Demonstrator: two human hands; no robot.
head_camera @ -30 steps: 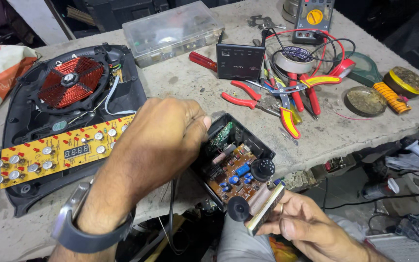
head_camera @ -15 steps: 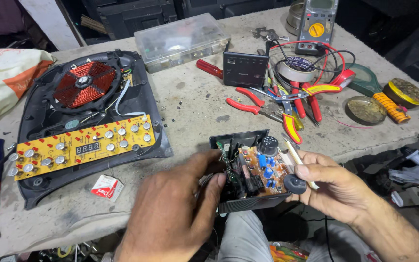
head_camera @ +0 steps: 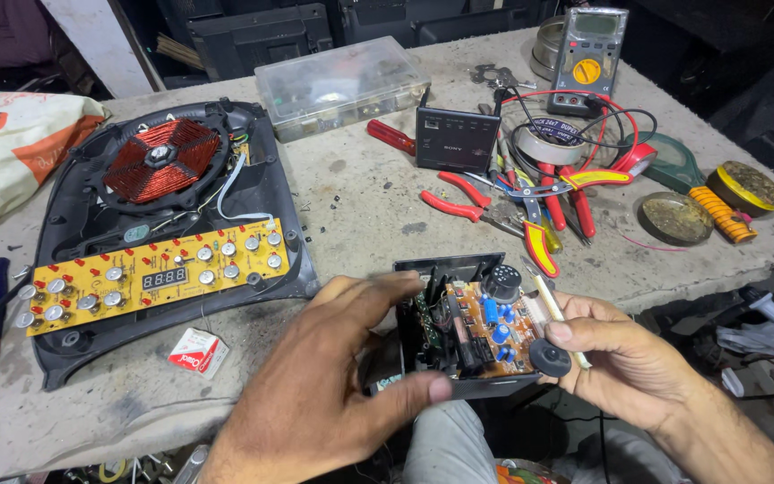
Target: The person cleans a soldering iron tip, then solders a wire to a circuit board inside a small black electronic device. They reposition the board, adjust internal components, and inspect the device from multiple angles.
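Observation:
My left hand (head_camera: 324, 385) grips the left side of a small black open case (head_camera: 445, 358) that holds an orange circuit board (head_camera: 485, 323) with blue and black parts. My right hand (head_camera: 624, 358) holds the case's right side, its thumb resting on a round black knob (head_camera: 550, 357). A thin cream-coloured stick (head_camera: 555, 314) lies between the right fingers. The case is held just past the table's front edge, over my lap.
An opened induction cooker (head_camera: 163, 233) with a copper coil (head_camera: 161, 159) and yellow button board (head_camera: 150, 273) lies at the left. Red-handled pliers (head_camera: 485, 202), a multimeter (head_camera: 589, 58), tape roll (head_camera: 544, 139), clear plastic box (head_camera: 342, 85) and round tins (head_camera: 674, 218) crowd the back right.
My left hand has slid from covering the board to its left side, leaving the board exposed. The case has shifted right and my right hand has closed in on it.

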